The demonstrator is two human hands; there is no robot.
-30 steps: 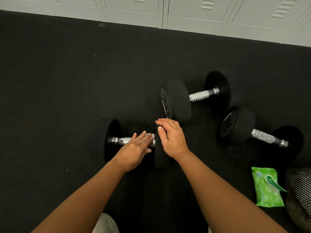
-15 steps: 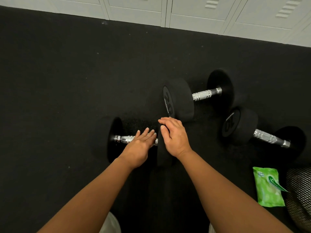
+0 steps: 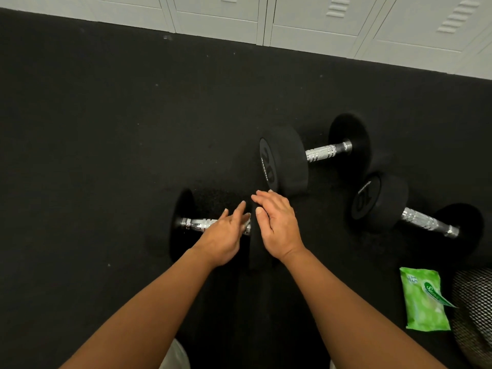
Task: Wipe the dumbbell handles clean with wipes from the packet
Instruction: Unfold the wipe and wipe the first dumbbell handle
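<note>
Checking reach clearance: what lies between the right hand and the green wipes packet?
Head view: only bare black floor between right hand and green wipes packet.

Your left hand (image 3: pixel 226 237) lies over the nearest dumbbell (image 3: pixel 197 224); your right hand (image 3: pixel 278 226) sits beside it. Two more dumbbells (image 3: pixel 314 153) lie beyond and right; the wipes packet (image 3: pixel 424 302) lies right, nearer you.
</note>
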